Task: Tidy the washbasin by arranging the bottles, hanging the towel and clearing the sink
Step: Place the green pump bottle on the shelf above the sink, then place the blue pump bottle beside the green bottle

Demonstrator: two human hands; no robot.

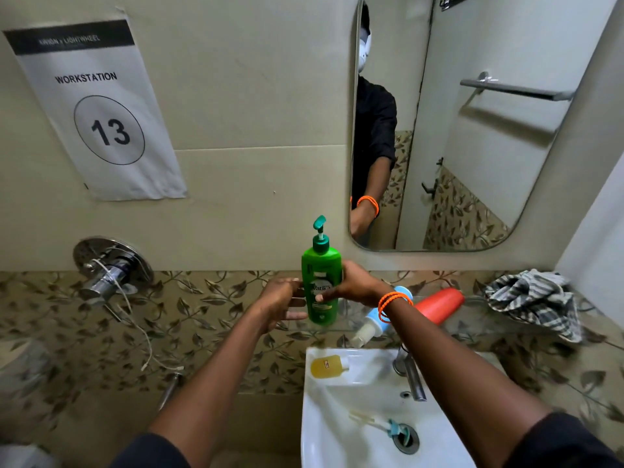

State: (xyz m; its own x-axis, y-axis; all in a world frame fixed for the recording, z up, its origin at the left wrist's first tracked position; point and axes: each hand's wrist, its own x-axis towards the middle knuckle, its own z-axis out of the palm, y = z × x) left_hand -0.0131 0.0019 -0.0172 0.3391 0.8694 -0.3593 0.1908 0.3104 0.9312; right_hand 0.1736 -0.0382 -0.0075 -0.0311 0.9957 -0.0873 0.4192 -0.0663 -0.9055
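A green pump bottle point(320, 271) stands upright on the glass shelf point(472, 300) above the washbasin point(341, 430). My right hand point(354, 282) is wrapped around its right side. My left hand point(282, 304) is just left of the bottle with fingers spread, close to it or touching it. Behind my right wrist a pale blue and cream bottle point(369, 324) lies on its side. An orange bottle point(442, 304) lies tipped over beside it. A striped towel point(537, 304) is crumpled at the shelf's right end. In the sink lie a yellow bottle point(329, 366) and a toothbrush point(378, 423).
The sink tap point(412, 376) stands at the basin's back right and the drain point(407, 440) is near the front. A mirror point(439, 130) hangs above the shelf, reflecting a towel rail point(516, 91). A wall valve point(108, 268) with a dangling cord is at the left.
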